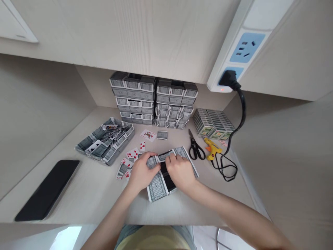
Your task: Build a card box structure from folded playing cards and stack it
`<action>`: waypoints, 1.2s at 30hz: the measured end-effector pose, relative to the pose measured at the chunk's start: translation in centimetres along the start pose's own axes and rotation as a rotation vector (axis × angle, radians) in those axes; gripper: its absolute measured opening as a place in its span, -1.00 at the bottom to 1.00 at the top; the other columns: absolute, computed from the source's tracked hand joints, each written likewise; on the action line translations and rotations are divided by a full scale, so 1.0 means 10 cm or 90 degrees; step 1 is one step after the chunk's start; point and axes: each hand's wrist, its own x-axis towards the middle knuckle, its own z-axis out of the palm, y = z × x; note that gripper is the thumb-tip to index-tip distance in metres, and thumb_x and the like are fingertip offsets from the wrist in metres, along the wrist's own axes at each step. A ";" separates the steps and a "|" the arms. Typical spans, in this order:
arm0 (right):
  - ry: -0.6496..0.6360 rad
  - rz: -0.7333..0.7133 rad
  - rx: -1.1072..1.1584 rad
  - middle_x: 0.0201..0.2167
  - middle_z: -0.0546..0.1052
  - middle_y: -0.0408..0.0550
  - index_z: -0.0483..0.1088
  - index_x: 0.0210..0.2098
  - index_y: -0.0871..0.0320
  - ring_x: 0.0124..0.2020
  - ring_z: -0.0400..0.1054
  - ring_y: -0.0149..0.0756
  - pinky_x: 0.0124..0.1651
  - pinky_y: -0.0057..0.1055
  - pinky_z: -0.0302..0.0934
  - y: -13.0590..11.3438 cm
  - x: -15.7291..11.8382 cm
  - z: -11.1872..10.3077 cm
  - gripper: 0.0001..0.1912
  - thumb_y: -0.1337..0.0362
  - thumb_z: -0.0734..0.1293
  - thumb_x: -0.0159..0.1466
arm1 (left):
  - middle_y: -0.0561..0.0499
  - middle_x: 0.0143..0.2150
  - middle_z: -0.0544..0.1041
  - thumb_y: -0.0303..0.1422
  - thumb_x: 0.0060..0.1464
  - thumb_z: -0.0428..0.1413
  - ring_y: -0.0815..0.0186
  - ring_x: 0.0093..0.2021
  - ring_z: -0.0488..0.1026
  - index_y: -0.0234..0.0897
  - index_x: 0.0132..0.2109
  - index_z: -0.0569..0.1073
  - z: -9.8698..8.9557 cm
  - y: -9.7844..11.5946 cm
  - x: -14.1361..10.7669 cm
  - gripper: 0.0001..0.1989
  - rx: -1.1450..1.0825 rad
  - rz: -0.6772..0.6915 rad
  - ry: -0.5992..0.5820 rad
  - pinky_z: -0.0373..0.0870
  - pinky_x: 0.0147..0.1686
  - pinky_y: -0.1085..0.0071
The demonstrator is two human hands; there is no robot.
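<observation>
A box made of playing cards (pixel 157 186), with grey patterned backs outward and a dark opening in its middle, rests on the desk before me. My left hand (pixel 143 171) grips its far left side, thumb at the opening's edge and fingers over the back. Curled into a fist over the opening, my right hand (pixel 180 170) holds the box at its far inner edge; its fingertips are partly hidden. Loose playing cards (pixel 127 162) with red faces lie just left of the box. Behind them are a joker card (pixel 148 135) and a face-down card (pixel 162 135).
A card-built tray (pixel 114 160) of loose cards sits left, near a black phone (pixel 48 189). Card-built drawer units (pixel 136 93) stand at the back. Scissors (pixel 196 148), a yellow glue gun (pixel 213 148) with a cord, and stacked card packs (pixel 213 121) lie right, below a power strip (pixel 236 52).
</observation>
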 end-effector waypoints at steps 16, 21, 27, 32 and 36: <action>-0.060 -0.077 0.189 -0.22 0.39 -0.03 0.28 -0.20 0.17 -0.22 0.29 -0.26 -0.26 -0.40 0.16 0.20 0.10 -0.01 -0.81 0.45 0.21 0.18 | 0.00 -0.20 0.47 -0.32 -0.05 0.04 0.27 -0.16 0.39 -0.24 -0.16 0.39 -0.02 -0.04 0.01 -0.75 -0.008 0.061 -0.007 0.29 -0.11 0.34; -0.086 -0.094 0.250 -0.14 0.37 -0.04 0.32 -0.10 0.13 -0.19 0.30 -0.28 -0.21 -0.41 0.14 0.27 0.15 0.00 -0.74 0.37 0.21 0.21 | -0.02 -0.19 0.48 -0.31 -0.05 0.05 0.26 -0.16 0.40 -0.25 -0.15 0.40 -0.01 -0.07 0.02 -0.73 -0.017 0.073 -0.009 0.29 -0.11 0.32; -0.125 -0.092 0.320 -0.16 0.37 -0.12 0.35 -0.11 0.04 -0.19 0.32 -0.32 -0.25 -0.45 0.13 0.34 0.23 -0.02 -0.74 0.28 0.25 0.18 | -0.03 -0.18 0.48 -0.33 -0.05 0.05 0.25 -0.15 0.40 -0.26 -0.15 0.40 0.00 -0.09 0.02 -0.73 -0.026 0.086 -0.014 0.29 -0.11 0.30; -0.127 -0.081 0.328 -0.19 0.37 -0.13 0.35 -0.15 0.06 -0.20 0.32 -0.33 -0.26 -0.45 0.12 0.34 0.28 -0.02 -0.74 0.33 0.29 0.13 | -0.02 -0.19 0.48 -0.33 -0.05 0.05 0.26 -0.16 0.40 -0.25 -0.15 0.41 -0.01 -0.08 0.02 -0.74 -0.024 0.078 -0.010 0.30 -0.12 0.32; -0.111 -0.089 0.327 -0.20 0.38 -0.12 0.35 -0.16 0.08 -0.17 0.30 -0.33 -0.23 -0.44 0.12 0.34 0.27 0.00 -0.74 0.38 0.28 0.14 | -0.01 -0.19 0.48 -0.33 -0.06 0.06 0.26 -0.17 0.40 -0.25 -0.16 0.41 -0.01 -0.07 0.02 -0.74 -0.022 0.076 -0.003 0.30 -0.12 0.32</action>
